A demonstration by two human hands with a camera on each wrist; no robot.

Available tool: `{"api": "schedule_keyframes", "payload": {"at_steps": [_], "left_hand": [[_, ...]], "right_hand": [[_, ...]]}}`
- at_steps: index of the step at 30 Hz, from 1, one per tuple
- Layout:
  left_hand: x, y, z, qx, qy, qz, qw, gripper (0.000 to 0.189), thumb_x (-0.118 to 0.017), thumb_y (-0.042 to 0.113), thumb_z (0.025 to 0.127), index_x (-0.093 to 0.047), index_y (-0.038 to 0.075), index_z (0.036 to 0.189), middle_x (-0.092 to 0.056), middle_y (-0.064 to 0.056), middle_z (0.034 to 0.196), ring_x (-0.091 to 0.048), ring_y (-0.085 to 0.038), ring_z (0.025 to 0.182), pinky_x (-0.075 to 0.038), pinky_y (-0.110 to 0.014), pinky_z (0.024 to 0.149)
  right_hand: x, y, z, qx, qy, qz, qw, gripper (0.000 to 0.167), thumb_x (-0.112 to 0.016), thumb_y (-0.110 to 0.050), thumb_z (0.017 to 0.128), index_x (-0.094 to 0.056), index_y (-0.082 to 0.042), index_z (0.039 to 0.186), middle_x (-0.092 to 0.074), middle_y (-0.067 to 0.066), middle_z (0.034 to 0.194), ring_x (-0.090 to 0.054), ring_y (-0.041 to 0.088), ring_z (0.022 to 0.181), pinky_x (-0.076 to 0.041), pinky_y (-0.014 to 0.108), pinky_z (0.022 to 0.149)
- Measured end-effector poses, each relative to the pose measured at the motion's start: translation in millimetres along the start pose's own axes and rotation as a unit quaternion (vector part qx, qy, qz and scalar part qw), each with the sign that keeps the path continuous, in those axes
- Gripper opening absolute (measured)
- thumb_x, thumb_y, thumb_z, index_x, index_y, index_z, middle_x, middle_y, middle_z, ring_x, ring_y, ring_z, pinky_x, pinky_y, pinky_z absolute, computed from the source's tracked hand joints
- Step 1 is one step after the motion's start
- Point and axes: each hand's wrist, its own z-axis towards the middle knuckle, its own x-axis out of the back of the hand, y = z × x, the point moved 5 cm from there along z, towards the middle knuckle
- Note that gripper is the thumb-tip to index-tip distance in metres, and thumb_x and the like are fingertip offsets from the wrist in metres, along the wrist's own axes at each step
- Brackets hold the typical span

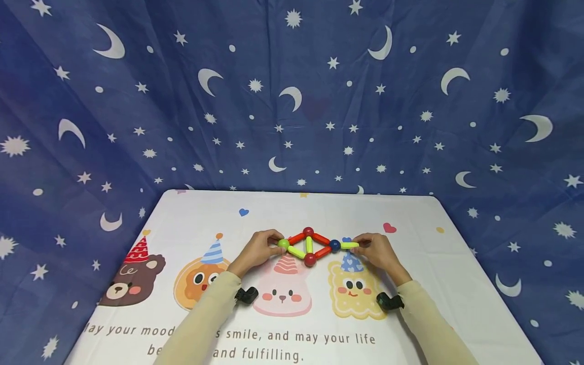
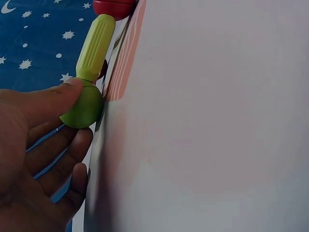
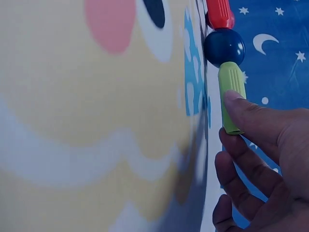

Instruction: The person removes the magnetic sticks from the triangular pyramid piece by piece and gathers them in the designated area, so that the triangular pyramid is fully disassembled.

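A flat diamond of toy rods and balls lies on the table between the two hands. My left hand (image 1: 256, 249) pinches the green ball (image 2: 82, 108) at its left corner between thumb and fingers. At the right corner sits a blue ball (image 3: 224, 47), with a yellow-green rod (image 3: 231, 77) sticking out to the right. My right hand (image 1: 379, 252) pinches that rod near its free end. One red ball (image 1: 308, 231) marks the far corner, another red ball (image 1: 310, 260) the near one. A yellow-green rod (image 1: 309, 245) joins them; red rods (image 1: 321, 238) form most sides.
The white tablecloth (image 1: 274, 208) carries printed cartoon figures and lettering. A blue curtain (image 1: 319, 152) with moons and stars hangs behind the table's far edge and at both sides. Each wrist wears a small black camera (image 1: 247, 295).
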Motion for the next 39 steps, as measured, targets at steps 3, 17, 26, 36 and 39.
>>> {"api": "schedule_keyframes", "payload": {"at_steps": [3, 17, 26, 36, 39], "left_hand": [[-3.8, 2.7, 3.1, 0.000, -0.006, 0.006, 1.0000, 0.026, -0.080, 0.019, 0.081, -0.070, 0.018, 0.105, -0.072, 0.004, 0.098, -0.066, -0.016, 0.099, -0.048, -0.043, 0.100], [-9.5, 1.4, 12.6, 0.005, -0.020, -0.022, 0.9996, 0.027, -0.082, 0.023, 0.080, -0.069, 0.022, 0.104, -0.069, 0.006, 0.095, -0.063, -0.011, 0.093, -0.048, -0.039, 0.096], [-13.8, -4.3, 10.8, -0.004, -0.031, -0.026, 0.9992, 0.029, -0.081, 0.027, 0.081, -0.068, 0.023, 0.107, -0.070, 0.007, 0.098, -0.064, -0.009, 0.095, -0.048, -0.038, 0.095], [-13.3, -4.4, 11.2, 0.001, -0.022, -0.038, 0.9990, 0.028, -0.081, 0.024, 0.081, -0.067, 0.023, 0.106, -0.070, 0.006, 0.099, -0.065, -0.011, 0.097, -0.047, -0.042, 0.099], [-14.6, -4.0, 9.1, -0.001, -0.028, -0.039, 0.9989, 0.028, -0.080, 0.024, 0.082, -0.067, 0.022, 0.107, -0.070, 0.005, 0.100, -0.065, -0.011, 0.098, -0.048, -0.041, 0.099]], "right_hand": [[3, 4, 1.2, -0.001, 0.003, -0.001, 1.0000, 0.021, -0.082, -0.016, 0.078, -0.077, -0.011, 0.098, -0.073, 0.006, 0.091, -0.065, 0.020, 0.086, -0.052, 0.038, 0.081], [3, 15, 4.4, -0.034, -0.003, 0.003, 0.9994, 0.026, -0.081, -0.015, 0.080, -0.075, -0.007, 0.104, -0.072, 0.009, 0.095, -0.061, 0.020, 0.085, -0.051, 0.035, 0.079], [2, 13, 3.8, -0.044, -0.032, -0.006, 0.9985, 0.036, -0.081, -0.020, 0.081, -0.072, -0.009, 0.113, -0.071, 0.012, 0.106, -0.063, 0.026, 0.096, -0.052, 0.042, 0.088], [11, -18, -2.1, 0.011, 0.025, 0.020, 0.9994, 0.042, -0.078, -0.024, 0.083, -0.067, -0.011, 0.122, -0.068, 0.014, 0.120, -0.060, 0.033, 0.112, -0.047, 0.053, 0.097], [10, -30, -5.3, 0.020, 0.041, 0.026, 0.9986, 0.039, -0.077, -0.023, 0.085, -0.068, -0.011, 0.120, -0.071, 0.012, 0.116, -0.062, 0.030, 0.108, -0.049, 0.051, 0.094]]}}
